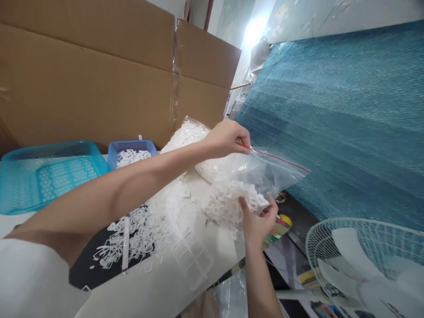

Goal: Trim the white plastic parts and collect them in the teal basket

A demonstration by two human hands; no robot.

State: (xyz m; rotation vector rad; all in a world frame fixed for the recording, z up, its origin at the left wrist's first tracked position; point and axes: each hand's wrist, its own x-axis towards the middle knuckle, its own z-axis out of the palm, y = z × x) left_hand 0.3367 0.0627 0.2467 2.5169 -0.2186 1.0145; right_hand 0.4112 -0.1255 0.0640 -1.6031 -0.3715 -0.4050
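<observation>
A clear zip-lock bag (265, 165) with a red strip along its mouth spans the space between my hands. My left hand (230, 136) is closed in a pinch on the red-edged top corner. Lower down, my right hand (260, 218) grips the side of the bag, thumb and fingers around its bulge. Small white plastic pieces (232, 201) fill the lower part of the bag. Behind it leans another full bag of white pieces (187, 132). Loose white pieces (142, 236) are scattered over a black mat, with a white plastic frame (194, 258) beside them.
At left are a turquoise basket (20, 185) and a smaller blue basket (114, 152) holding white pieces. A cardboard sheet (86, 88) stands behind the table (132, 296). Blue bubble wrap (347, 110) rises on the right, above a fan (361, 265).
</observation>
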